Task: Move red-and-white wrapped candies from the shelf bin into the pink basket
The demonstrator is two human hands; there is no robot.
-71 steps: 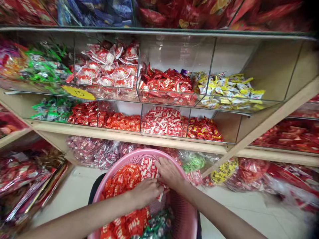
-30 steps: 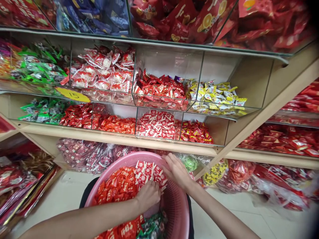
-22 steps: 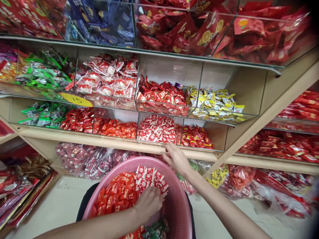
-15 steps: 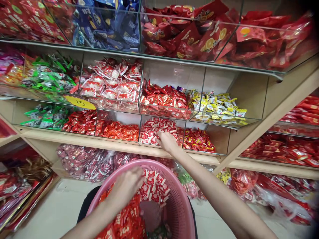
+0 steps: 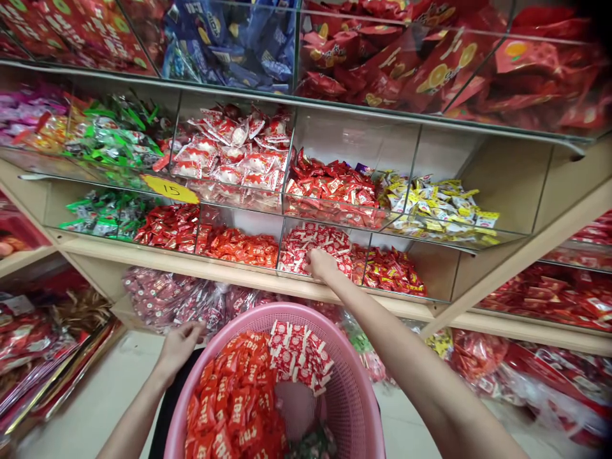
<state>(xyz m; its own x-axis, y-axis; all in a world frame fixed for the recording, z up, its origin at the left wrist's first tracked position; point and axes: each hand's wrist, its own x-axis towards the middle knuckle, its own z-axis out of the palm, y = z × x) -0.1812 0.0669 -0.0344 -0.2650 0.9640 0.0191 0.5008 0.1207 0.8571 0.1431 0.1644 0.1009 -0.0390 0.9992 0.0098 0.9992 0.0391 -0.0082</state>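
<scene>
From where I stand: right hand reaches over the front of a lower clear-walled bin, at a heap of small red-and-white printed wrapped sweets. Fingers curled, tips hidden; can't tell if it grips any.

Left hand is just beside the left rim of a round pink perforated plastic basket. Fingers loosely bent, nothing seen in it, palm side hidden; can't tell if anything's tucked inside.

Basket sits close to the person, just below the pale wooden shelf edge, presumably so bins and basket share one reach. Inside: glossy orange-red packets on the left, a bunch of matching red-and-white sweets at the back, dark green wrapped pieces low in front. Grouped by kind, probably to avoid mixing; clear dividers seem to do likewise on the shelves. Yellow oval "15" tag faces outward, likely for easy reading.
</scene>
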